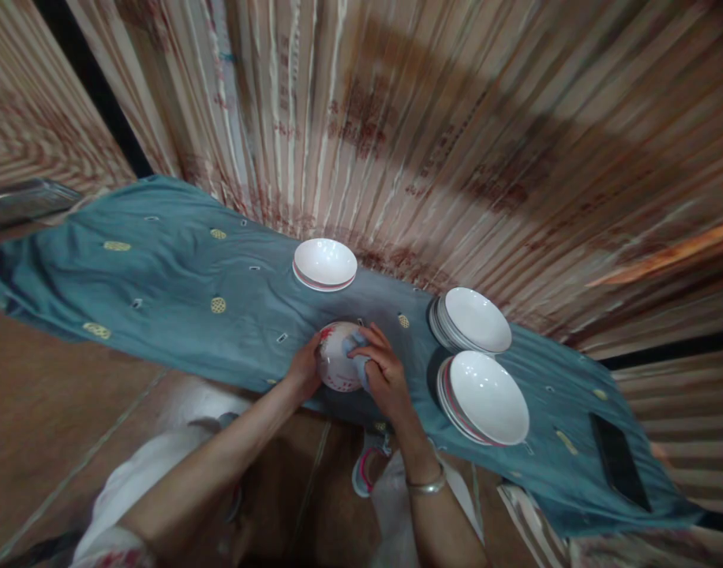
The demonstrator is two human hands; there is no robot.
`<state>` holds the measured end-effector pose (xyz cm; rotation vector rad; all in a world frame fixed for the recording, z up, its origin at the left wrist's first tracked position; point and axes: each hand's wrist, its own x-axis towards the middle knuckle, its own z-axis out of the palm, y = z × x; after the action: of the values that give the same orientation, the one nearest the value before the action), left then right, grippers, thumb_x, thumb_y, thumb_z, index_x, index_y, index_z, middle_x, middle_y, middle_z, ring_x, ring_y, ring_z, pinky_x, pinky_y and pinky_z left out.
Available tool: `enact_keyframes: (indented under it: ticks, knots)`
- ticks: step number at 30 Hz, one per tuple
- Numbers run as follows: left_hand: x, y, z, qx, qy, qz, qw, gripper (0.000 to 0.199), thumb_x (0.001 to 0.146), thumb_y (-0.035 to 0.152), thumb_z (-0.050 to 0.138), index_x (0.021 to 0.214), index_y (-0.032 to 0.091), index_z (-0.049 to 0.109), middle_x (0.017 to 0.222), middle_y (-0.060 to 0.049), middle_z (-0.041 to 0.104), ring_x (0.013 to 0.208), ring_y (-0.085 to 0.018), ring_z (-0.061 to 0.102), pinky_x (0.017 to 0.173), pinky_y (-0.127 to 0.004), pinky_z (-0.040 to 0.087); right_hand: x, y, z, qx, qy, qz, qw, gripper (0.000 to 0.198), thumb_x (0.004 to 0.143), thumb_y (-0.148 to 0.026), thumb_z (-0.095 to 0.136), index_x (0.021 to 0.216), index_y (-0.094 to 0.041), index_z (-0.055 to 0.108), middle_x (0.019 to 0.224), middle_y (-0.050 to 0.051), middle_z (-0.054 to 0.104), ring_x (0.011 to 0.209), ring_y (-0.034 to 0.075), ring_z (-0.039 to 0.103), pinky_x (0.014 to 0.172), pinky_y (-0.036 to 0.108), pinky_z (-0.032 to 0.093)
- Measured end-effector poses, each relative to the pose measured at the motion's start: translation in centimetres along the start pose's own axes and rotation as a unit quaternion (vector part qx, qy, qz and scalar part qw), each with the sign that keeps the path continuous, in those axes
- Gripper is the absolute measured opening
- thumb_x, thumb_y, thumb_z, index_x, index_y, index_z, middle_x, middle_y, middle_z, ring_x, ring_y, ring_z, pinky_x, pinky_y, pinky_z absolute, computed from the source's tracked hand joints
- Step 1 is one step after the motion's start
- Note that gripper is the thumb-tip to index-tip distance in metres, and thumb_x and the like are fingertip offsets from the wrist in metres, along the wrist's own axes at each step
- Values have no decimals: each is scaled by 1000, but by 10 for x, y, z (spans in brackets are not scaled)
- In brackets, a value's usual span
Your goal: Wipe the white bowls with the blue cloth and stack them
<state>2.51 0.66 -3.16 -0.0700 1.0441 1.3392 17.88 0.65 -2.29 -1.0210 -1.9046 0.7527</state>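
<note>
A white bowl with a red floral pattern (336, 364) is held over the near edge of the cloth, its outside turned up toward me. My left hand (305, 366) grips its left rim, fingers partly hidden behind it. On the bowl's right side, my right hand (386, 369) presses a light blue cloth (357, 347) against the surface, fingers closed around it. Beyond the bowl sits a short stack of white bowls (325, 263). To the right of my right hand stand two taller stacks, a rear stack (477, 319) and a front stack (489, 398).
A teal cloth with yellow pineapple prints (177, 276) covers the long narrow table. A black phone (619, 460) lies near the right end. Behind the table hangs a striped curtain (361, 118). At the far left is a glass-like tray (27, 201).
</note>
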Motion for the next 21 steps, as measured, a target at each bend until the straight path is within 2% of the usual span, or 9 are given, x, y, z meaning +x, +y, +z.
enact_keyframes:
  ticks: [6,11,16,21]
  knots:
    - [-3,2,0,-2,-12,13,1000,37,98,22,42,79,12,72,72,-5,74,65,-15,66,71,-25,53,-1,-18,8,-124,-54,-55,989,34,84,-10,46,101,-22,74,150,6,52,152,22,27,121,46,30]
    - [-3,1,0,1,-9,8,1000,38,99,22,42,77,13,71,72,-4,74,65,-14,66,72,-25,54,8,-20,16,-201,-49,-63,976,31,90,-15,45,105,-19,71,152,10,50,151,26,28,120,49,29]
    - [4,-2,-4,1,-9,14,1000,31,97,23,45,84,13,72,77,-5,76,74,-16,69,86,-30,54,29,-7,23,-191,-22,-28,981,31,87,-15,47,104,-20,71,147,7,55,148,26,32,122,47,28]
    - [10,-5,-7,2,-14,19,1000,27,93,24,49,91,13,73,82,-7,77,79,-20,71,87,-34,54,48,9,22,-128,6,9,992,33,85,-14,46,102,-22,73,135,5,63,143,24,39,122,46,30]
